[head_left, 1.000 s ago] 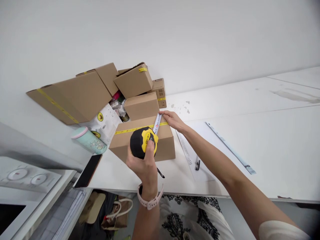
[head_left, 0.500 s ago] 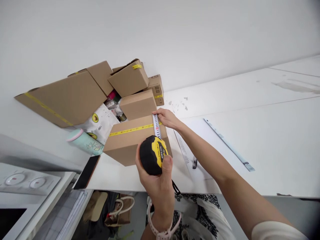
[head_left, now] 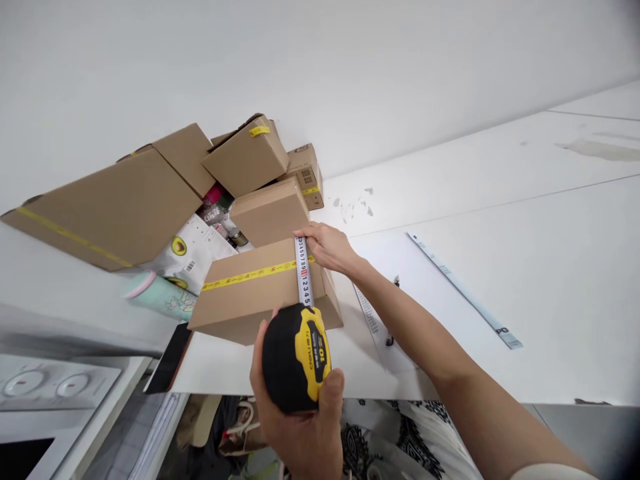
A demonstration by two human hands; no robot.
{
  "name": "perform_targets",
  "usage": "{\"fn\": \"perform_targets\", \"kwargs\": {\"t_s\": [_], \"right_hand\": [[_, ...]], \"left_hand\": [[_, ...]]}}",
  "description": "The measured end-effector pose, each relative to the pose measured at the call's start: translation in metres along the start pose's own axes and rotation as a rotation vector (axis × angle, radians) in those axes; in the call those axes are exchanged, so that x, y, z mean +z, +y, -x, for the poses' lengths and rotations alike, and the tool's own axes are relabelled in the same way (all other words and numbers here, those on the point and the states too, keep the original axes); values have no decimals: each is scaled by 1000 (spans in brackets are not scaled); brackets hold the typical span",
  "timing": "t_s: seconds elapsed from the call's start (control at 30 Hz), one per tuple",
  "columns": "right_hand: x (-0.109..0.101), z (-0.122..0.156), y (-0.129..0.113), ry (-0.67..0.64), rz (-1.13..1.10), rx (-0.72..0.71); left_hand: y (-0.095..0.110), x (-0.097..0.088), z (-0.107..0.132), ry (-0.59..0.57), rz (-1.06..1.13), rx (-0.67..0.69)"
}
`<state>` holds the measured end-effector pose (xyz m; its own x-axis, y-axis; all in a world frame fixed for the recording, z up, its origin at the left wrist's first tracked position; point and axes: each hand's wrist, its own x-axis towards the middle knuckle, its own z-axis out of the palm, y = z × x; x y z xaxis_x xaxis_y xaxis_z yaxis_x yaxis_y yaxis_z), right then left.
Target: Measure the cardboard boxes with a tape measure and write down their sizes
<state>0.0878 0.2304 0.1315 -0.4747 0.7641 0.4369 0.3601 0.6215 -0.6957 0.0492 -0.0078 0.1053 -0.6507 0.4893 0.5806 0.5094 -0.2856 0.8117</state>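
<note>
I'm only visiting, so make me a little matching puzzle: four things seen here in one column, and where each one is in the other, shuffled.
Things
1. Black-and-yellow tape measure case
2. White numbered tape blade
3. Long, flat, pale-blue strip
4. Mint-green cylindrical container with pink lid

Places
A. Lying in the picture's right half
B. Beside the white avocado-printed package
C. Gripped in the left hand
D. Stretched over a brown cardboard box, far end at the right hand

Pairs: 1-C, 2-D, 3-A, 4-B

The tape measure (head_left: 287, 360) in the left hand (head_left: 303, 440) reads "deli" and "10", its blade (head_left: 303, 280) near the right hand (head_left: 329, 247) "7 8 9".
</note>
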Motion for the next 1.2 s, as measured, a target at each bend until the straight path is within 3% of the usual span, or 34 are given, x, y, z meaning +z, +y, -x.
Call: {"fn": "perform_targets", "kwargs": {"t_s": [0.23,0.53,0.77,0.93,1.07,1.13,1.2], "right_hand": [[2,2,-1,-17,-19,11],[1,0,1,-19,8,9],[3,1,0,5,-9,20],[-20,9,-11,193,-92,-51],[-50,36,-37,428,-132,-176],[-57,54,-54,465,-132,-229],[-57,68,-70,434,-130,-282]], "left_hand": [[2,1,0,19,-2,44],[4,10,-3,104,-48,26],[8,11,-1,96,-110,-30],[3,2,5,98,-50,-93],[3,-3,-11,36,171,39],[8,-4,-26,64,242,96],[14,-7,-41,107,251,67]]}}
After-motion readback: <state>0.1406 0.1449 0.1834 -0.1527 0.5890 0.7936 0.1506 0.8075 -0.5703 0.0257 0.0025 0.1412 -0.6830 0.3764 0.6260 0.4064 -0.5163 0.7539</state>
